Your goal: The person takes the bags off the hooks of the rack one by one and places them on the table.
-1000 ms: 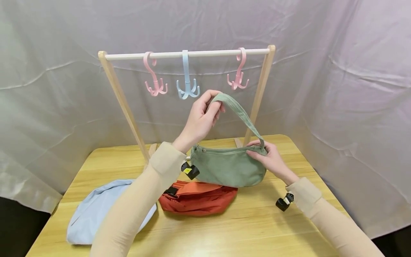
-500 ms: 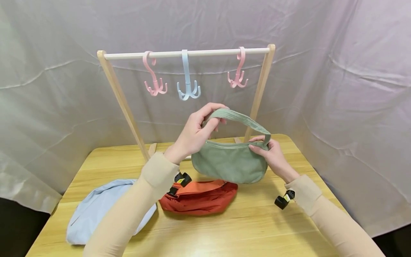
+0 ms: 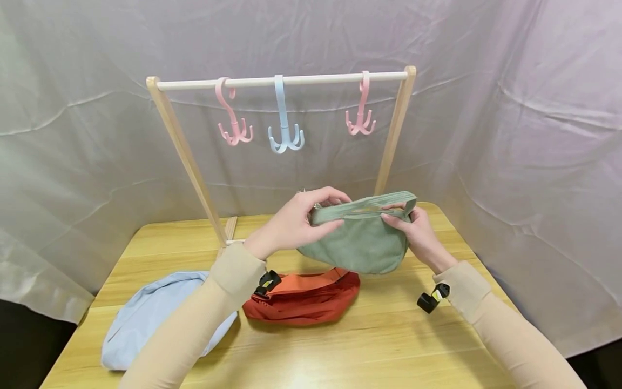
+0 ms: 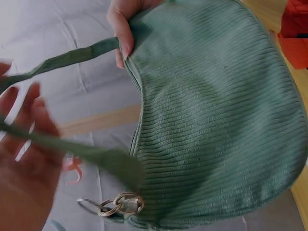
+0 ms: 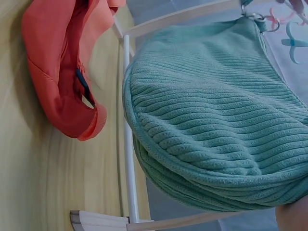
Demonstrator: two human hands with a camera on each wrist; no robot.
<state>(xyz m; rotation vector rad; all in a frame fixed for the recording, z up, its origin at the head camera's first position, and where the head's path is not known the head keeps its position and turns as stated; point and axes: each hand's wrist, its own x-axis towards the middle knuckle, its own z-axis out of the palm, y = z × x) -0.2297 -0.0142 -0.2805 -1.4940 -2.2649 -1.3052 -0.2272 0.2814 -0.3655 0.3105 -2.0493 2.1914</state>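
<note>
A green corduroy shoulder bag (image 3: 357, 246) is held above the table. My right hand (image 3: 423, 235) pinches its upper right end, thumb in front and fingers behind. At the other end my left hand (image 3: 289, 221) has the strap (image 3: 371, 204) between thumb and fingers, low over the zipper edge. The left wrist view shows the ribbed bag side (image 4: 216, 106), metal rings (image 4: 127, 203) and the strap looped by the left hand (image 4: 24, 178); how tightly it grips is unclear. Ribbed fabric (image 5: 207, 101) fills much of the right wrist view and hides most of the right hand.
Behind the bag stands a wooden rack with a white bar (image 3: 320, 81). Two pink hooks (image 3: 235, 129) and a blue hook (image 3: 285, 138) hang from it. On the table lie a red-orange waist bag (image 3: 303, 308) and a light blue bag (image 3: 150, 319).
The strap, earlier raised in an arch by my left hand, has come down close to the bag's top. My left hand has lowered with it; the right has stayed at the bag's end.
</note>
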